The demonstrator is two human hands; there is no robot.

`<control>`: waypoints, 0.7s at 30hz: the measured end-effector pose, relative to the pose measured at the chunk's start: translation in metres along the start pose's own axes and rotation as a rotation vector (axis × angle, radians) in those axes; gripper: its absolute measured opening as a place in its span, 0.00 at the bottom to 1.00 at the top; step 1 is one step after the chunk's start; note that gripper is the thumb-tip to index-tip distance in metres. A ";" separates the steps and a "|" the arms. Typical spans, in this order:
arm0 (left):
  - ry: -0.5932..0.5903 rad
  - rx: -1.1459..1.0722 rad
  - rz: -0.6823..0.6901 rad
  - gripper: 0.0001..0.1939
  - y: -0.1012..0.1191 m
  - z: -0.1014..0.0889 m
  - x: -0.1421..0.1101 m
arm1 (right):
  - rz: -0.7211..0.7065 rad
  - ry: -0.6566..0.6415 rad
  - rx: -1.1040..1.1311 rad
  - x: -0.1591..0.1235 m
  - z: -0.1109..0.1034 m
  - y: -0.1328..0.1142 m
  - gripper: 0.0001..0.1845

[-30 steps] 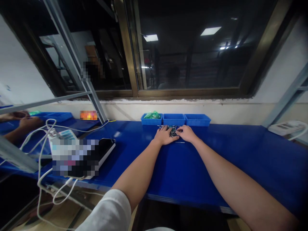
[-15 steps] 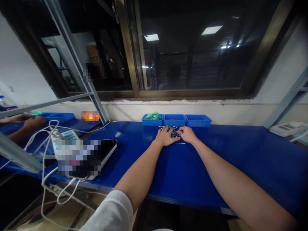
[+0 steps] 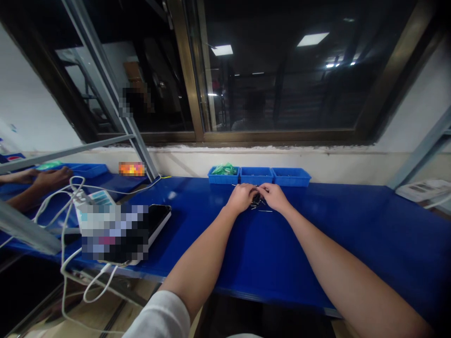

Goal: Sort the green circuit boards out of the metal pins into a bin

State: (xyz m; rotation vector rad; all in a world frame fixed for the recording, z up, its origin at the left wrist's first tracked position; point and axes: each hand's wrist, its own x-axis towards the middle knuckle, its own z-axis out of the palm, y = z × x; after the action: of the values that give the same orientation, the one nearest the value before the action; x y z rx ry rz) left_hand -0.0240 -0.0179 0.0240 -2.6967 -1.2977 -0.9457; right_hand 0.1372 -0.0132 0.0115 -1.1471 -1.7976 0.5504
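Observation:
My left hand (image 3: 241,197) and my right hand (image 3: 275,196) meet at the far side of the blue workbench (image 3: 334,234), with fingers curled in toward each other. Between them lies a small cluster of dark parts with thin metal leads (image 3: 257,200), partly hidden by my fingers. I cannot tell whether either hand grips one. A loose thin metal pin (image 3: 265,211) lies on the bench just in front of my hands. Directly behind them stand several blue plastic bins (image 3: 256,176).
The left bin holds a green bagged item (image 3: 223,170). To the left are a pixelated device on a black-and-white case (image 3: 120,230) and tangled white cables (image 3: 65,234). A co-worker's hand (image 3: 52,177) rests far left. A white power strip (image 3: 424,190) sits far right.
My hands have drawn closer together over the dark parts, and my left fingers now curl over them. The co-worker's hand at far left has shifted slightly right.

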 end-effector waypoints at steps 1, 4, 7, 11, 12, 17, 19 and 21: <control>0.007 -0.009 0.012 0.11 -0.001 -0.001 0.000 | 0.024 0.008 0.052 -0.001 0.000 -0.002 0.15; 0.044 -0.015 0.013 0.12 0.000 -0.005 0.000 | 0.081 0.043 0.196 -0.002 -0.001 -0.004 0.16; 0.090 -0.009 -0.041 0.11 0.001 -0.009 -0.001 | 0.081 0.064 0.270 -0.003 -0.003 -0.006 0.17; 0.088 0.013 -0.079 0.12 0.002 -0.011 -0.001 | 0.066 0.060 0.255 -0.004 -0.005 -0.007 0.15; 0.081 0.012 -0.079 0.12 0.002 -0.011 -0.001 | 0.071 0.058 0.230 -0.004 -0.005 -0.006 0.15; 0.065 -0.028 -0.081 0.12 0.006 -0.011 -0.001 | 0.094 0.074 0.068 -0.003 -0.006 0.000 0.19; 0.057 -0.066 -0.064 0.12 0.008 -0.011 -0.001 | 0.101 0.074 0.046 -0.002 -0.006 0.004 0.21; 0.049 -0.101 -0.046 0.12 0.008 -0.011 0.000 | 0.107 0.067 0.054 -0.001 -0.005 0.006 0.22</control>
State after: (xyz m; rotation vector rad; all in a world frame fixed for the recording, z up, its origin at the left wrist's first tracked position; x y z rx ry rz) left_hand -0.0240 -0.0264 0.0349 -2.7088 -1.3433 -1.1046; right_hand 0.1443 -0.0117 0.0087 -1.2155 -1.6620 0.6126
